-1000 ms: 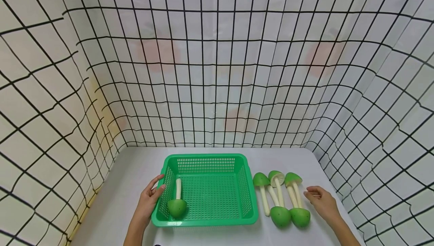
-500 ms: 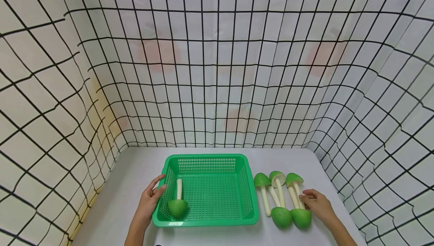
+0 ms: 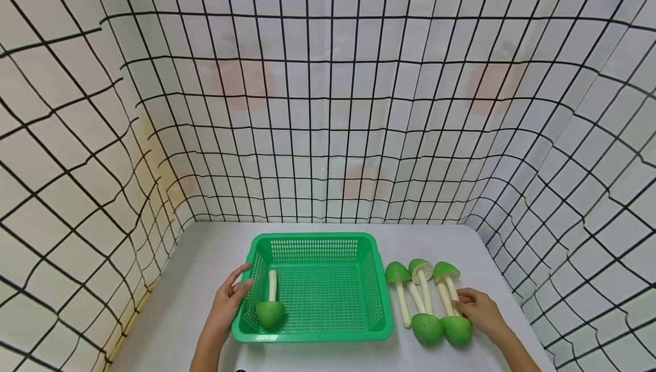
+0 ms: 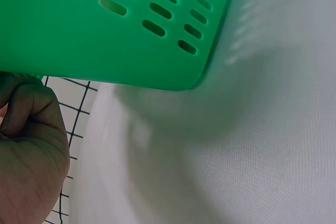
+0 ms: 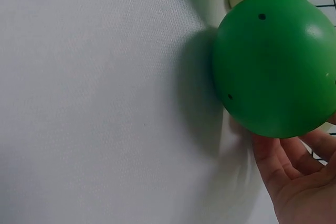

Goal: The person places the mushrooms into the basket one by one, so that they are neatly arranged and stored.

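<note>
A green plastic basket stands on the white table; my left hand grips its left rim, thumb over the edge. In the left wrist view the basket's wall rises beside the curled left hand. One green-capped mushroom lies inside at the left, stem pointing away. Several more lie right of the basket. My right hand pinches the stem of the nearest right one, whose cap faces me. In the right wrist view that cap partly hides the right hand's fingers.
Beside the held mushroom lies another with its cap toward me. Farther back are mushrooms with caps away from me, such as the leftmost. Black grid netting over pale cloth walls encloses the table at the back and sides.
My right hand has moved left from beside the mushrooms onto the stem of the nearest right one. The left hand keeps its hold on the basket.
</note>
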`<state>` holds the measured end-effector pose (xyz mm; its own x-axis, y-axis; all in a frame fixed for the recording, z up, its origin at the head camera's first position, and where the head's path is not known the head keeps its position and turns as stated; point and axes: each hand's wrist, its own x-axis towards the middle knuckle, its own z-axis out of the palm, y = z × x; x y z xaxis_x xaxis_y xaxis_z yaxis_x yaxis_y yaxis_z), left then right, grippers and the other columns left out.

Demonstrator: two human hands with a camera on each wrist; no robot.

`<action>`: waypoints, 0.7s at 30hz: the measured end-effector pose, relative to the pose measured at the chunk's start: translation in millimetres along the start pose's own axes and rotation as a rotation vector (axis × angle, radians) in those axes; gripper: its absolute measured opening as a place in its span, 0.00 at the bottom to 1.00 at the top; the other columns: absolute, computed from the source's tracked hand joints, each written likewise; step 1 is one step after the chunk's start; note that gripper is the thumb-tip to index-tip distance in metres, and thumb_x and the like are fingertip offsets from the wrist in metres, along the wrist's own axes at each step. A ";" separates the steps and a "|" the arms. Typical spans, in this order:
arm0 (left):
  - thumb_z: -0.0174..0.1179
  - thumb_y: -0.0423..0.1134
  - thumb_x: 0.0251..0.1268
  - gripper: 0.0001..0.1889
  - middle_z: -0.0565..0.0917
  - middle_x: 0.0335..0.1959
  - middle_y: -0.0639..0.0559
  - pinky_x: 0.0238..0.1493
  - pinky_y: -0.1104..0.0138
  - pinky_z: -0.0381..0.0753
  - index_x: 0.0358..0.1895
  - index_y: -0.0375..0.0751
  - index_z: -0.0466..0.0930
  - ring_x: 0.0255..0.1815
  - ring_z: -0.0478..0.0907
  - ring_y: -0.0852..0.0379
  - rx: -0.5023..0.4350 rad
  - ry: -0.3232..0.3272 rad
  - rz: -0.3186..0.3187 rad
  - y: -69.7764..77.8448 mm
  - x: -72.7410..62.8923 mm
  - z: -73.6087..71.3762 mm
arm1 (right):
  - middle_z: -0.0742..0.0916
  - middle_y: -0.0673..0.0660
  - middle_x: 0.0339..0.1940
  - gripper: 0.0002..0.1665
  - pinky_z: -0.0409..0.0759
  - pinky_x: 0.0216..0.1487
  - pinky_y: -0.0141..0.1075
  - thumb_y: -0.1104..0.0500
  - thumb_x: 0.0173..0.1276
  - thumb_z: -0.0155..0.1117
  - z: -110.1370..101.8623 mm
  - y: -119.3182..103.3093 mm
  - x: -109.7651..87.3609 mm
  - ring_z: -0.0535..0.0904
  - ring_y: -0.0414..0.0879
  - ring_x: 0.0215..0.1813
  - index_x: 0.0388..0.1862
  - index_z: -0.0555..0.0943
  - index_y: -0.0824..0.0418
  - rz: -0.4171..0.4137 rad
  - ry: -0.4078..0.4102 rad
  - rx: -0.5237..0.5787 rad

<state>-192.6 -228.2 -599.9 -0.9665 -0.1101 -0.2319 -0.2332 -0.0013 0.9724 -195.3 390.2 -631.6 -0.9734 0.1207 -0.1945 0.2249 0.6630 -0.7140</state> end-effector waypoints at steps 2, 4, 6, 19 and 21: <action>0.60 0.45 0.77 0.25 0.85 0.39 0.46 0.36 0.62 0.87 0.73 0.60 0.70 0.35 0.85 0.53 -0.004 0.000 -0.002 0.6 -0.6 0.7 | 0.88 0.61 0.45 0.29 0.82 0.34 0.32 0.56 0.70 0.68 -0.7 0.2 -0.8 0.83 0.41 0.38 0.62 0.77 0.75 -0.009 0.013 0.002; 0.59 0.44 0.78 0.24 0.85 0.39 0.46 0.36 0.62 0.87 0.73 0.60 0.70 0.35 0.85 0.52 -0.009 0.000 -0.003 1.0 -1.0 1.0 | 0.88 0.61 0.45 0.29 0.82 0.34 0.31 0.57 0.70 0.67 -1.4 0.7 -1.7 0.83 0.40 0.37 0.63 0.77 0.75 -0.015 0.021 0.001; 0.59 0.43 0.78 0.24 0.85 0.38 0.46 0.35 0.62 0.87 0.73 0.60 0.70 0.35 0.85 0.52 -0.011 -0.002 -0.003 1.1 -1.3 0.9 | 0.87 0.61 0.45 0.28 0.82 0.33 0.31 0.57 0.71 0.67 -1.9 1.2 -2.1 0.82 0.39 0.37 0.63 0.77 0.74 -0.014 0.027 0.004; 0.62 0.47 0.75 0.26 0.84 0.36 0.47 0.35 0.62 0.87 0.73 0.60 0.70 0.33 0.85 0.52 -0.016 -0.013 0.004 -0.4 -1.7 -0.3 | 0.85 0.62 0.47 0.29 0.85 0.36 0.31 0.56 0.73 0.66 -5.9 -3.0 -4.5 0.81 0.39 0.40 0.65 0.75 0.73 -0.020 0.032 0.017; 0.62 0.47 0.75 0.25 0.84 0.36 0.47 0.35 0.62 0.87 0.73 0.60 0.70 0.33 0.85 0.52 -0.015 -0.012 0.004 -0.1 -1.0 -0.6 | 0.85 0.62 0.48 0.29 0.85 0.37 0.31 0.55 0.73 0.66 -6.8 -4.9 -4.9 0.81 0.38 0.39 0.65 0.75 0.72 -0.008 0.035 0.019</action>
<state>-191.5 -228.6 -599.7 -0.9687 -0.0983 -0.2281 -0.2276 -0.0161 0.9736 -191.9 391.3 -622.6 -0.9760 0.1418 -0.1651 0.2176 0.6497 -0.7284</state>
